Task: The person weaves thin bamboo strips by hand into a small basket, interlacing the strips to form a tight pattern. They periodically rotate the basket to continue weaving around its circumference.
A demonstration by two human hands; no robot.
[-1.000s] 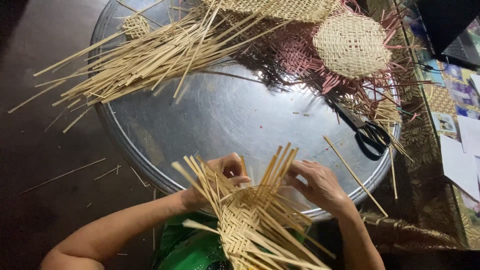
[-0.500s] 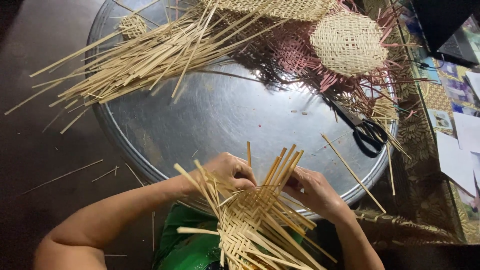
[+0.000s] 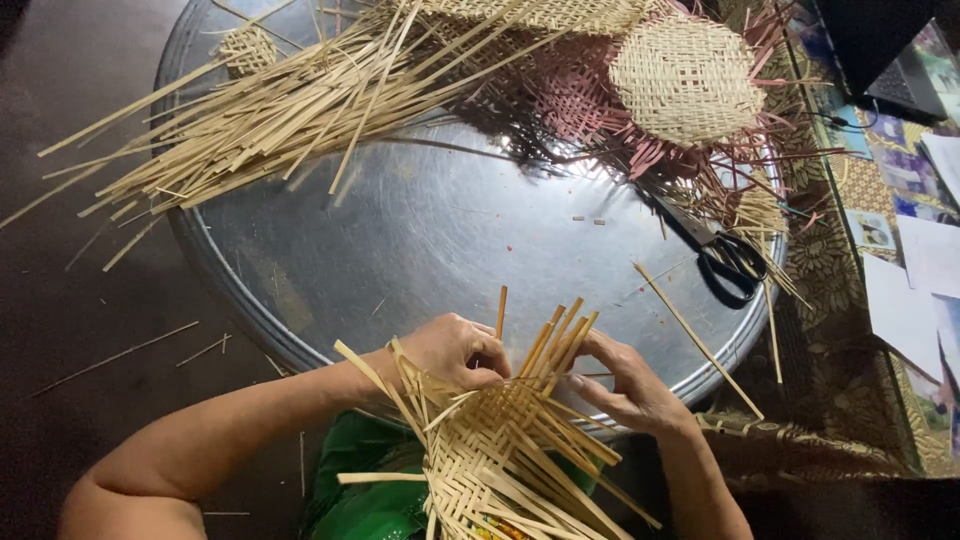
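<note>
Both hands — left hand [image 3: 452, 352], right hand [image 3: 625, 385] — are pinching the half-woven bamboo mat [image 3: 500, 440] at the tray's [image 3: 300, 350] near rim; loose strips [image 3: 550, 340] are probably slipping free if grip slackens.

Soft overhead light leaves a pale glare across the round metal tray [image 3: 440, 230], the floor [image 3: 70, 330] stays dim, and the picture's edges look slightly blurred.

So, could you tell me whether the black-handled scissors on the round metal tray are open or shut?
Shut: the black-handled scissors lie flat on the round metal tray, blades together in one line, handle loops side by side.
</note>
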